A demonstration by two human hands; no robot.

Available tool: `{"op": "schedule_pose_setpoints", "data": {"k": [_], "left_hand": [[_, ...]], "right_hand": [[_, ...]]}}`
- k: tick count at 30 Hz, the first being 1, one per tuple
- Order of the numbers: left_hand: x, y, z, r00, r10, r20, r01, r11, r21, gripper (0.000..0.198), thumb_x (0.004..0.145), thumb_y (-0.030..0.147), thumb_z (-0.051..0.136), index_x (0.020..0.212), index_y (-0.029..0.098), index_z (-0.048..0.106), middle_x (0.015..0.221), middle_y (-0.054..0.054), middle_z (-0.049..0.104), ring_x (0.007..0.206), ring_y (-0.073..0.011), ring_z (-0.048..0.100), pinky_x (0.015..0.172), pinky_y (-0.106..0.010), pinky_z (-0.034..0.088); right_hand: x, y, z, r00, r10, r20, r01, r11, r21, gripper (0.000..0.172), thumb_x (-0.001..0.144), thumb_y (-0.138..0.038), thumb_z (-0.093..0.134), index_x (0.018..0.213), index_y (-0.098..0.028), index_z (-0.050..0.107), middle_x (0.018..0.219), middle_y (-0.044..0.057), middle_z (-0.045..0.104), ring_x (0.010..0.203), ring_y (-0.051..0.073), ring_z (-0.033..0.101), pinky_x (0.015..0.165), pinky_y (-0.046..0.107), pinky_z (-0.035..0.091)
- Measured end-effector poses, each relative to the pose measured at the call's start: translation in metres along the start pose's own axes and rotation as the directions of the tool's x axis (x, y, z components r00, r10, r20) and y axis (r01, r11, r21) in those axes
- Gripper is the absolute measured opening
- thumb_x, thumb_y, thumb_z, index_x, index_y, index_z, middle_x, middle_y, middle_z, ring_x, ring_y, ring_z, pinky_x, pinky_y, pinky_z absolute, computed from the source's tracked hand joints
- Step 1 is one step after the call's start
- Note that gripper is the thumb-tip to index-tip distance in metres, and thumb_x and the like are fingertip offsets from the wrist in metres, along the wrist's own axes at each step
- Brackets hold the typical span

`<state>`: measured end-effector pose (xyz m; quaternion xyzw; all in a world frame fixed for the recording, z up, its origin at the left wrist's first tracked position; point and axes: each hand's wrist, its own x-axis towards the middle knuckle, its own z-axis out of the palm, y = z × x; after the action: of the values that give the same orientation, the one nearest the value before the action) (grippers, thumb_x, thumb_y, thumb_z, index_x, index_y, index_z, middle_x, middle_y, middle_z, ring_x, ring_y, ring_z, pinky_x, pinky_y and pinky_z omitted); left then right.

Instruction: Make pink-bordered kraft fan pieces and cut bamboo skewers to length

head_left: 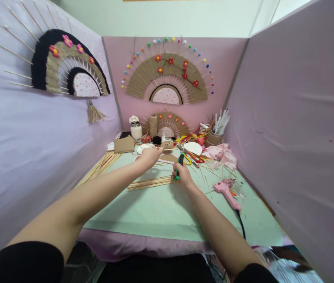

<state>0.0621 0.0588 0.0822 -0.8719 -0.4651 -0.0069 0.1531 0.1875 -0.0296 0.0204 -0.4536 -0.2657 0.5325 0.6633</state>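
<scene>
My right hand [183, 175] is closed around the green and black handles of a pair of pliers or cutters [181, 159], jaws pointing up and away. My left hand [150, 157] pinches a thin wooden stick [168, 149], whose free end reaches right toward the jaws. Whether the jaws touch the stick I cannot tell. Below the hands a bundle of wooden skewers [149, 182] lies on the pale green tabletop. Just behind the left hand sit a ball of twine [167, 146] and a white oval piece [145, 148].
A pink glue gun [227, 192] lies at the right, its black cord running off the front edge. More skewers [100, 169] lie at the left beside cardboard pieces [124, 144]. Scissors [195, 158], pink fabric [221, 155] and a pot of glue sticks [214, 137] stand back right. Decorated fans [167, 78] hang on the partitions.
</scene>
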Motion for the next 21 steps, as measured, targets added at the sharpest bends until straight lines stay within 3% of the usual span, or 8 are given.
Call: {"op": "schedule_pose_setpoints", "data": {"k": [7, 14, 21], "left_hand": [[-0.032, -0.018, 0.024, 0.957, -0.22, 0.188, 0.236, 0.969, -0.066, 0.033, 0.085, 0.007, 0.037, 0.098, 0.012, 0.067, 0.098, -0.02, 0.068, 0.092, -0.0264, 0.066, 0.073, -0.034, 0.05], [-0.037, -0.022, 0.042, 0.951, -0.238, 0.195, 0.258, 0.963, -0.08, 0.033, 0.083, 0.007, 0.039, 0.095, 0.011, 0.07, 0.098, -0.019, 0.069, 0.094, -0.0245, 0.065, 0.075, -0.03, 0.051], [-0.035, -0.024, 0.045, 0.954, -0.23, 0.19, 0.251, 0.963, -0.095, 0.031, 0.083, 0.007, 0.04, 0.093, 0.01, 0.07, 0.099, -0.019, 0.069, 0.095, -0.0249, 0.065, 0.077, -0.03, 0.049]], "right_hand": [[-0.002, -0.003, -0.002, 1.0, -0.008, 0.007, 0.008, 1.0, 0.017, 0.032, 0.056, -0.026, 0.064, 0.082, -0.023, 0.045, 0.059, -0.01, 0.041, 0.045, 0.005, 0.037, 0.043, 0.02, 0.034], [-0.001, -0.001, -0.003, 1.0, 0.008, -0.007, -0.008, 1.0, 0.003, 0.034, 0.056, -0.026, 0.064, 0.085, -0.023, 0.045, 0.06, -0.01, 0.043, 0.046, 0.006, 0.038, 0.044, 0.021, 0.036], [0.0, 0.0, -0.004, 1.0, 0.011, 0.021, -0.011, 1.0, 0.004, 0.034, 0.057, -0.026, 0.065, 0.086, -0.022, 0.047, 0.061, -0.009, 0.043, 0.048, 0.006, 0.039, 0.044, 0.021, 0.036]]}}
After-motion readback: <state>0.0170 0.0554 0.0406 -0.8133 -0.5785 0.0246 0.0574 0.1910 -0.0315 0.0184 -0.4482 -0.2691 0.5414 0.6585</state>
